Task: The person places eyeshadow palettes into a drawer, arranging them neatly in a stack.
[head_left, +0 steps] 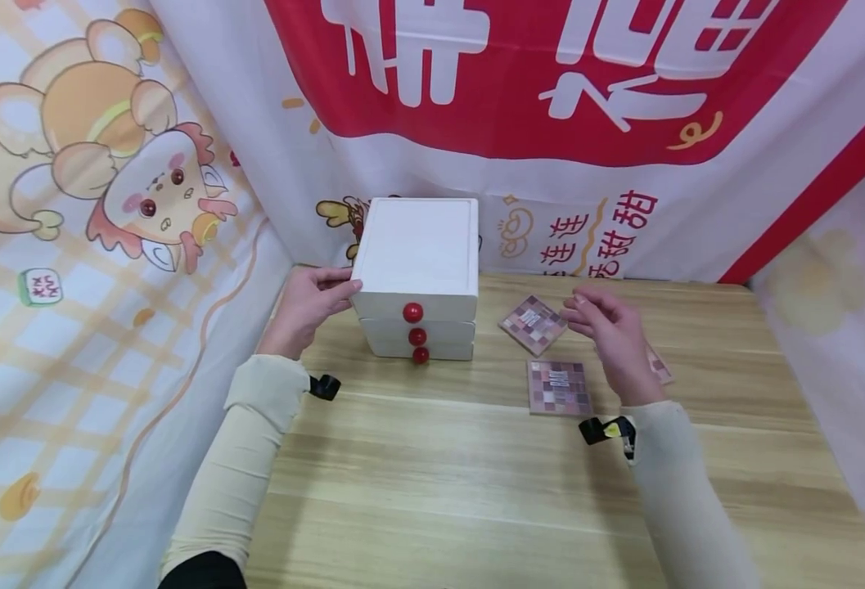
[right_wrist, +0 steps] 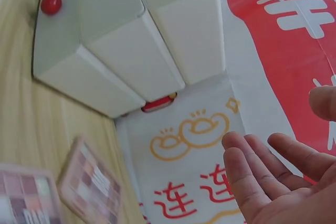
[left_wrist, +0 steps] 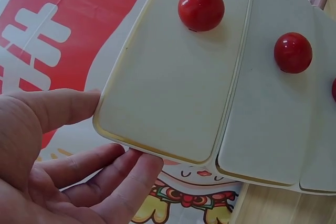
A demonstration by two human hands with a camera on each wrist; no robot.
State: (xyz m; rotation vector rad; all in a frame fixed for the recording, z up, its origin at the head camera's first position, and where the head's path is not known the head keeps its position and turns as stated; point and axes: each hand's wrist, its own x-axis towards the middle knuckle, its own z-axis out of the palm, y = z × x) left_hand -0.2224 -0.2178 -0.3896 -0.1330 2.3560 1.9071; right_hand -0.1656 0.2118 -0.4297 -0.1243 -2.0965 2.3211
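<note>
A white drawer box with three stacked drawers and round red knobs stands toward the back of the table. My left hand touches its upper left side; in the left wrist view the thumb and fingers lie at the top drawer's edge. My right hand hovers over the table to the box's right, fingers loosely bent and nothing in them. Closest to it are two square makeup palettes, one rotated palette and one in front of it. A third palette is partly hidden behind that hand.
The wooden table meets a printed cloth at the left and a red and white cloth behind the box. Another pale cloth borders the right side.
</note>
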